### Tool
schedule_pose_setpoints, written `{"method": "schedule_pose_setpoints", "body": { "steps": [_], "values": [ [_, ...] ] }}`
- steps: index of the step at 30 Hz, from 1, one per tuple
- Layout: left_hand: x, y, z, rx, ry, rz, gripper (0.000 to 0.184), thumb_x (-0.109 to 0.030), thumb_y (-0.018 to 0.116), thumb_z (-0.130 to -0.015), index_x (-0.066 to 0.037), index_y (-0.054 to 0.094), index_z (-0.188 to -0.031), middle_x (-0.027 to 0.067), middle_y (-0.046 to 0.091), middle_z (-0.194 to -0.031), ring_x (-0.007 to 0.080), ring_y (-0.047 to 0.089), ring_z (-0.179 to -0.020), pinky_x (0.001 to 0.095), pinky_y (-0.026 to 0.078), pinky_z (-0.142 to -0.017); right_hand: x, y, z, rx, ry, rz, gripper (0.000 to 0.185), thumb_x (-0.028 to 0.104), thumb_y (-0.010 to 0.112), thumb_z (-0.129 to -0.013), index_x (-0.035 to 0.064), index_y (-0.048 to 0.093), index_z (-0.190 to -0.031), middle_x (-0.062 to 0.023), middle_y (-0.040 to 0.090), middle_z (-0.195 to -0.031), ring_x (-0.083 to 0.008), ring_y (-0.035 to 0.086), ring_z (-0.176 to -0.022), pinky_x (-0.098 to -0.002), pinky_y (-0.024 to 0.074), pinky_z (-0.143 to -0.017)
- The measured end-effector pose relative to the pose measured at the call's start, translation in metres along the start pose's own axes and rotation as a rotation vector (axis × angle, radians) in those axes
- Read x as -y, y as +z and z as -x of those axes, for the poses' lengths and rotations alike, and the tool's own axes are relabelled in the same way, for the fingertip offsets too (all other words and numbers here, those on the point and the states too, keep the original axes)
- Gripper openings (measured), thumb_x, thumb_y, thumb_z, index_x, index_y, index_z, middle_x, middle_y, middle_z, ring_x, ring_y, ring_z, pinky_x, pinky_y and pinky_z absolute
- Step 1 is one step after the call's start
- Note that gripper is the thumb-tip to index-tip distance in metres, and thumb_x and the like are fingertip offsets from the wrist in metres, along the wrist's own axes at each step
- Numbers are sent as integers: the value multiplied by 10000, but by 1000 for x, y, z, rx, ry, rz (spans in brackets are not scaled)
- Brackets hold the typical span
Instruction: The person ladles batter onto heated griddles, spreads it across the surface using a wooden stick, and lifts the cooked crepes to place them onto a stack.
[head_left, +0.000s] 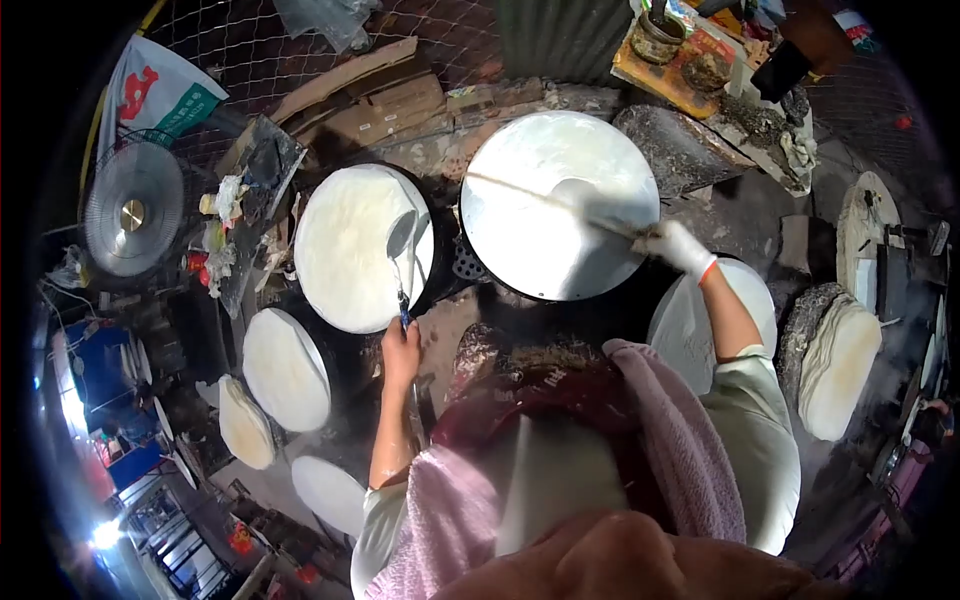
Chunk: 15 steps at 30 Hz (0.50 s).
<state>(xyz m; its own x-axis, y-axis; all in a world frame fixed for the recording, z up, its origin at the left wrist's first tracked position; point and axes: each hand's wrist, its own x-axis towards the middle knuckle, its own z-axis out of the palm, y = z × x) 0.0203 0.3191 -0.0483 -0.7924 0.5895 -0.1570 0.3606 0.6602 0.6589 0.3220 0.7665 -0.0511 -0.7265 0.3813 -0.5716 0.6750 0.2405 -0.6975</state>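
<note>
My left hand (401, 350) is closed round the handle of a metal ladle (402, 236), whose bowl is over the white round sheet (345, 245) at centre-left. My right hand (676, 247), in a white glove with an orange cuff, grips one end of a long thin stick (540, 195). That stick reaches leftward across the large white round surface (530, 150) at the top centre. A paler round patch shows near the middle of this surface, under the stick. Part of another white round (735, 300) lies beneath my right forearm.
Stacked white rounds stand at the right (840, 370); more rounds lie at the left (287, 370) and lower left (330, 495). A fan (133, 215) is at the far left. Cardboard (385, 110) leans at the back, near a cluttered board with a pot (657, 38).
</note>
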Motion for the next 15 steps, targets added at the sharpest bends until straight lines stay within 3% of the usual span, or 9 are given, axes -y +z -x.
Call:
{"method": "schedule_pose_setpoints", "body": {
  "steps": [2, 5, 8, 9, 10, 12, 14, 15],
  "values": [
    [-7, 2, -14, 15, -7, -65, 202, -149, 548, -927, 50, 537, -894, 126, 525, -624, 198, 503, -571, 360, 425, -558, -8, -9, -24, -142, -75, -327, 381, 204, 715, -826, -1, 652, -1140, -47, 694, -1038, -125, 613, -930, -273, 478, -842],
    [-19, 11, -43, 7, 65, -83, 208, -147, 554, -914, 61, 544, -913, 202, 561, -686, 285, 541, -621, 391, 449, -618, 2, -17, -45, 24, 45, -224, 368, 169, 705, -820, 1, 649, -1143, -51, 688, -1045, -120, 604, -910, -274, 479, -831],
    [-38, 23, -73, 13, 91, -104, 194, -127, 574, -885, 64, 540, -892, 245, 583, -720, 389, 577, -658, 419, 460, -628, -9, 7, -33, 124, -226, -271, 357, 148, 701, -805, 2, 655, -1128, -40, 693, -1002, -117, 599, -872, -266, 478, -808],
    [-44, 28, -82, 32, 108, -128, 182, -116, 576, -881, 62, 541, -894, 271, 595, -742, 428, 592, -709, 448, 470, -636, -7, 4, -16, 98, -159, -172, 369, 146, 713, -789, 4, 657, -1125, -44, 698, -985, -122, 603, -868, -269, 479, -806],
    [-50, 33, -91, 48, 126, -152, 171, -106, 578, -877, 61, 543, -896, 296, 607, -764, 466, 608, -759, 477, 480, -645, 2, -4, 0, 187, 81, -107, 399, 157, 712, -788, 12, 647, -1154, -50, 697, -1011, -126, 607, -898, -280, 477, -832],
    [-46, 47, -107, 56, 186, -210, 182, -116, 584, -875, 58, 531, -874, 304, 604, -754, 475, 605, -758, 503, 484, -641, -27, -12, 2, 93, -128, 20, 398, 150, 695, -806, 19, 640, -1177, -55, 689, -1063, -125, 609, -928, -284, 474, -856],
    [-52, 54, -114, 85, 209, -306, 206, -150, 597, -877, 40, 521, -862, 301, 609, -744, 470, 609, -734, 522, 489, -634, -15, -18, 8, -50, -85, -211, 378, 143, 684, -819, 20, 643, -1175, -53, 691, -1065, -130, 619, -923, -276, 473, -862],
    [-55, 56, -112, 103, 220, -345, 202, -154, 588, -881, 36, 521, -873, 296, 613, -740, 469, 611, -727, 524, 494, -636, -42, -12, -17, -149, -191, -233, 342, 123, 660, -841, 22, 646, -1168, -45, 694, -1041, -137, 626, -914, -273, 482, -837]
  ]
}}
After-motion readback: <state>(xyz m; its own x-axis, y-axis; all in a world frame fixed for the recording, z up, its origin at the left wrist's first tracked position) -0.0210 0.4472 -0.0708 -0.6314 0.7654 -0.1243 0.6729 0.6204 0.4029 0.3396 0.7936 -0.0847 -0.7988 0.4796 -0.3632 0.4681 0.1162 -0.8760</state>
